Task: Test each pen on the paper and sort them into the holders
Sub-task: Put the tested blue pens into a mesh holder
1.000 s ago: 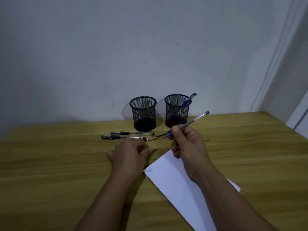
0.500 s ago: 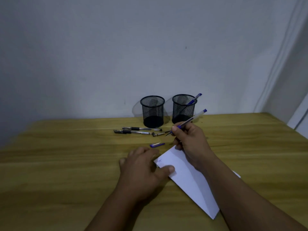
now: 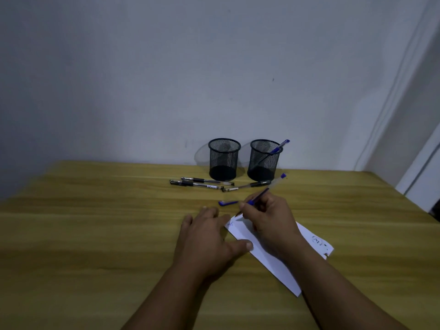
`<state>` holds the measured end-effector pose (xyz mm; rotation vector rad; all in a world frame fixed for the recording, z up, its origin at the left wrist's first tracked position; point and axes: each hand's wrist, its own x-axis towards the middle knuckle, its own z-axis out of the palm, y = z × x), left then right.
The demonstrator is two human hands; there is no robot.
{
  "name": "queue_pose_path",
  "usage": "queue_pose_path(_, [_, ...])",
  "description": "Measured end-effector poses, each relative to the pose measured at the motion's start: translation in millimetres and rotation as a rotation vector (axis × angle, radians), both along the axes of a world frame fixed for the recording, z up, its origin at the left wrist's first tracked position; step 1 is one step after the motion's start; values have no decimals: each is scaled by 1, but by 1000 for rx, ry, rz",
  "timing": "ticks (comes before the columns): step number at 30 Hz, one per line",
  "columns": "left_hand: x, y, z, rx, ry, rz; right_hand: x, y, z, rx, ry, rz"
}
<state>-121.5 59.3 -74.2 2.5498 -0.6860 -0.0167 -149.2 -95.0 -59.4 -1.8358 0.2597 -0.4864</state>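
My right hand [image 3: 269,217] grips a clear blue pen [image 3: 273,185] with its tip down at the far left corner of the white paper [image 3: 273,260]. My left hand [image 3: 207,239] lies flat, fingers spread, its thumb pressing the paper's left edge. The pen's blue cap [image 3: 227,203] lies on the table just beyond the hands. Three black pens [image 3: 202,183] lie in front of two black mesh holders. The left holder [image 3: 223,159] looks empty; the right holder [image 3: 264,159] has one blue pen [image 3: 278,147] leaning in it.
The wooden table [image 3: 95,222] meets a plain wall right behind the holders. Small blue scribbles mark the paper's far left corner, and a dark drawn mark sits at its right end. A white door frame stands at the right edge.
My right hand has lowered the pen from above the table down to the paper's corner. My left hand has spread flatter on the paper's edge. The view shifted slightly.
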Motion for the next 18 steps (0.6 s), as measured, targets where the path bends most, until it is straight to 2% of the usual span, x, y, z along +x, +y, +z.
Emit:
queue_pose_path(6, [3, -1, -3, 11, 8, 6, 5, 1, -6, -155, 47, -18])
queue_pose_path(18, [5, -1, -4, -23, -5, 18, 7, 0, -10, -201, 57, -8])
